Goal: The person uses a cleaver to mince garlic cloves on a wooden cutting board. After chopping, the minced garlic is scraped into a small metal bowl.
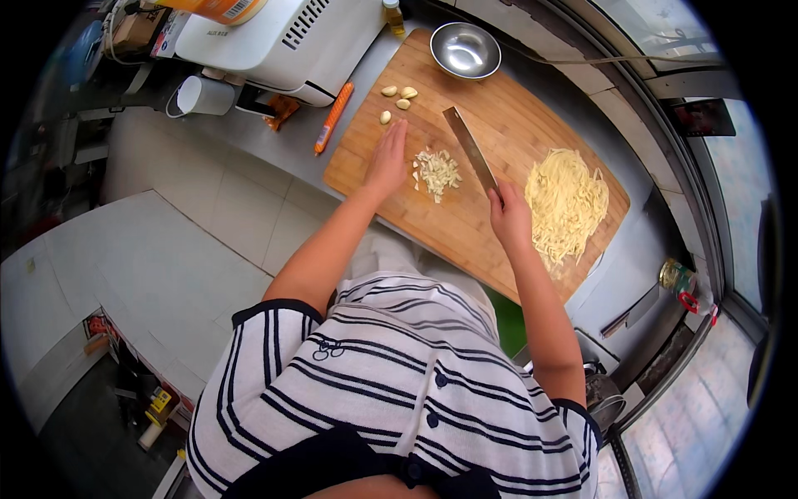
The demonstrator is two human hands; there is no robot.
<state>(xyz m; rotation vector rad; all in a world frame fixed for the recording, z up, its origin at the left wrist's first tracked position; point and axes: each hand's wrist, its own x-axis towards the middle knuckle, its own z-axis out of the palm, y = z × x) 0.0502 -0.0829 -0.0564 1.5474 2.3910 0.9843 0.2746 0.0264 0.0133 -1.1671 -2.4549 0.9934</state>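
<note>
My right hand (512,216) is closed around the handle of a cleaver (472,150), whose blade points up and away over the wooden cutting board (499,112). On the board's left part, my left hand (389,157) rests with fingers stretched out and close together, holding nothing that shows. Chopped garlic (438,173) lies in a small heap between the hands. Several peeled garlic cloves (403,104) sit just beyond my left fingertips. A pile of cut noodles (566,203) covers the board's right part, beside my right hand. A steel bowl (466,51) stands at the board's far edge.
Left of the board lies an orange wrapped stick (334,118) on the metal counter (274,134). A white appliance (274,47) and a white cup (204,96) stand farther left. A jar (677,275) is at the right, near the window frame; a small bottle (393,17) stands at the back.
</note>
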